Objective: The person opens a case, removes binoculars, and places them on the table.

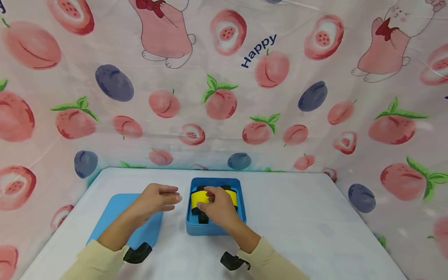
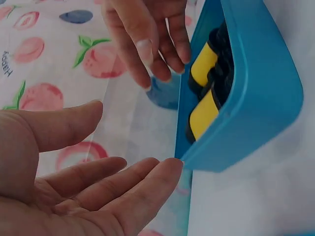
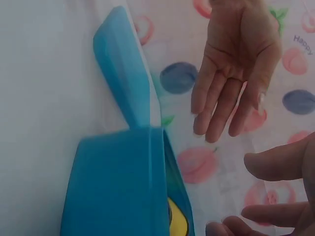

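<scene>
A blue box [image 1: 206,230] stands on the white table. Inside it lies a yellow and black thing that looks like binoculars [image 1: 199,197], with two yellow barrels and black ends. Over the box hovers my right hand [image 1: 222,208], fingers loosely bent with nothing in them, partly covering the binoculars in the head view. To the left of the box my left hand [image 1: 156,203] is in the air, its fingers stretched towards the box and holding nothing. The left wrist view shows the left hand's palm [image 2: 108,196] and extended thumb apart from the box wall [image 2: 261,113].
A flat blue lid [image 1: 112,213] lies on the table left of the box, partly under my left forearm. Behind the white table [image 1: 297,217] hangs a fruit-print cloth [image 1: 196,97], which also runs along both sides.
</scene>
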`<move>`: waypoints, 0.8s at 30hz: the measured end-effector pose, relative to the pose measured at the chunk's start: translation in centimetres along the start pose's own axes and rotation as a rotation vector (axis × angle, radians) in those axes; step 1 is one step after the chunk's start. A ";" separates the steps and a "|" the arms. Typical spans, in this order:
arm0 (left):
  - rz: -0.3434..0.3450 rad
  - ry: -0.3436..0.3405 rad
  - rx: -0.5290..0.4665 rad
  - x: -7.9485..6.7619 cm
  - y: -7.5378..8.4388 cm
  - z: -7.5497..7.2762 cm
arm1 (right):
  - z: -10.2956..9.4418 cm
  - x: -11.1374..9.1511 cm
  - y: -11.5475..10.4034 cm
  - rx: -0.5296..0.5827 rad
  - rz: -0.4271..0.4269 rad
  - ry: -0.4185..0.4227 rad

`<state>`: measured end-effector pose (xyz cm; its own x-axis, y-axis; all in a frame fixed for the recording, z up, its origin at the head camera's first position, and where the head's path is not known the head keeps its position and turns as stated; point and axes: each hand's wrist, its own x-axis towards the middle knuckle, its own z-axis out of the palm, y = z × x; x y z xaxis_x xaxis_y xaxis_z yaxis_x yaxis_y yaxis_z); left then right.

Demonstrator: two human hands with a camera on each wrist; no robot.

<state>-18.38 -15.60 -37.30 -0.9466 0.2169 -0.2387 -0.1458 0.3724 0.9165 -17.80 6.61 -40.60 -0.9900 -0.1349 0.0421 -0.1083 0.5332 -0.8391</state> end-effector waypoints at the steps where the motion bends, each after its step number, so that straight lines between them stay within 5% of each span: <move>1: -0.001 -0.003 -0.003 0.1 0.3 0.4 | -0.3 0.1 0.3 -0.003 -0.003 0.000; 14: 0.030 0.002 0.098 1.3 2.1 4.1 | -3.5 0.9 2.5 -0.122 -0.035 -0.058; 24: 0.049 0.106 0.288 2.4 1.0 5.0 | -3.7 1.9 3.9 -0.410 -0.112 -0.116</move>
<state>-19.33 -10.19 -38.58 -0.9773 0.1512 -0.1483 -0.0265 0.6073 0.7940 -20.47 11.51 -41.78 -0.9558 -0.2913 0.0401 -0.2649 0.7941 -0.5470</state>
